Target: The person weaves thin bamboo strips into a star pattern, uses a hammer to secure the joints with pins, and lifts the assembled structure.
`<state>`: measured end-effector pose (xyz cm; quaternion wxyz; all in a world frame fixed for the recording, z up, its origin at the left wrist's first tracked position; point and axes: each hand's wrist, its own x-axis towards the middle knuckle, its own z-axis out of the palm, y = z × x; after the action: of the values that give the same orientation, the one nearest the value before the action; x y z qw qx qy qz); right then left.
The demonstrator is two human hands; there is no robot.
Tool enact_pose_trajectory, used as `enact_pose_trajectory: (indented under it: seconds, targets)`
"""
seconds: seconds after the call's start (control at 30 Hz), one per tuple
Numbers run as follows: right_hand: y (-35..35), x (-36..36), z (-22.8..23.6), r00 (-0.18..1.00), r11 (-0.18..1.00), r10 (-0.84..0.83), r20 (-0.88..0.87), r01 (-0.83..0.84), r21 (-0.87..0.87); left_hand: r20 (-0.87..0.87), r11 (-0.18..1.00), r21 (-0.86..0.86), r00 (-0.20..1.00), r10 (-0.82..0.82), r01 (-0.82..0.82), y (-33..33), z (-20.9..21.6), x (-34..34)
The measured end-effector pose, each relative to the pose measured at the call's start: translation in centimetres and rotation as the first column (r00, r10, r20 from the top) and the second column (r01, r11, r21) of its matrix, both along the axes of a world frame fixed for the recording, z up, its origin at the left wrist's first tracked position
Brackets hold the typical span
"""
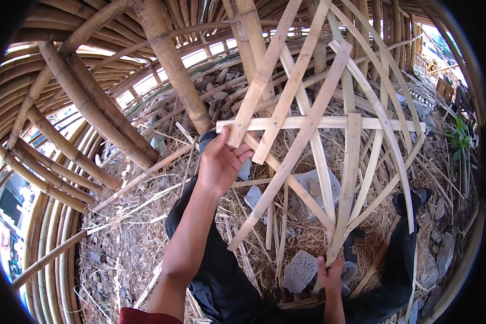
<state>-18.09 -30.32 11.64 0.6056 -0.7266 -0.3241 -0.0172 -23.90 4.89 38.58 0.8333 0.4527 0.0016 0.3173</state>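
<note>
- Several flat bamboo strips form one fan-shaped lattice [310, 123], held above the ground [113, 259] between the person's legs [221, 270].
- Nail heads [276, 125] dot crossings along the pale crossbar [335, 123], so joining there looks well advanced; strip ends are uneven, and whether every crossing is fixed I cannot tell.
- Left hand [221, 162] pinches the crossbar's left end, thumb uppermost; right hand [331, 274] closes around the narrow lower tip.
- Slats look dry and fibrous, some straight, one bowed at right.
- Beneath lie matted straw [129, 227] and rough grey stones [301, 270]; beyond, round jointed bamboo poles [173, 65].
</note>
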Motion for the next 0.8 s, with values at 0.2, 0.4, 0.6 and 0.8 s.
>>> enact_pose_trajectory:
  seconds: [0.2,0.4,0.6,0.8]
  targets:
    - [0.1,-0.7,-0.7,0.999,1.000,0.014,-0.040,-0.012,0.027,-0.038,0.994,0.108,0.999,-0.008,0.012,0.0,0.1,0.0]
    - [-0.6,-1.1,-1.6,0.999,1.000,-0.014,-0.030,0.014,0.017,-0.167,0.995,0.034,0.981,0.097,-0.092,-1.3,-0.6,1.4]
    - [-0.5,-0.2,-1.6,0.997,0.994,-0.075,0.025,0.077,-0.082,-0.270,0.978,0.017,0.941,0.205,-0.208,-0.7,0.0,1.1]
    - [-1.4,-0.1,-2.1,0.992,0.980,-0.109,-0.071,0.095,-0.173,-0.372,0.991,-0.018,0.921,0.119,-0.135,-0.6,-1.2,1.7]
